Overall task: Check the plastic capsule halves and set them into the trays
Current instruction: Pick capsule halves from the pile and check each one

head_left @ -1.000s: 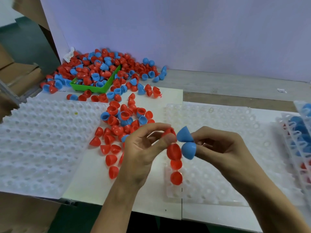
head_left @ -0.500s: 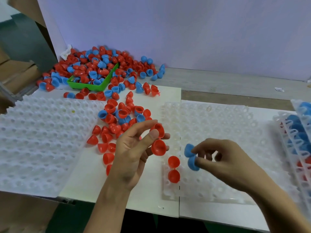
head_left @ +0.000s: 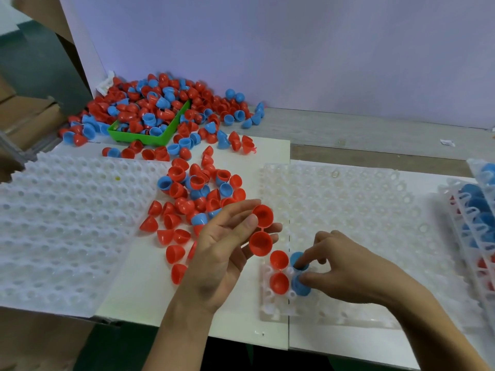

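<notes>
Blue capsule halves (head_left: 300, 277) sat pinched under my right hand (head_left: 345, 269), pressed into the clear tray (head_left: 348, 210) at lower centre, beside two seated red halves (head_left: 279, 271). My left hand (head_left: 225, 253) gripped a joined red pair (head_left: 261, 231) just above.

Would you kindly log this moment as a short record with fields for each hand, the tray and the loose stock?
left hand: holds a joined red pair, cups facing up, above the tray's left edge
right hand: presses a blue pair into the clear tray
tray contents: two red halves seated beside the blue ones
loose stock: red and blue pile on the board; green bin behind
</notes>
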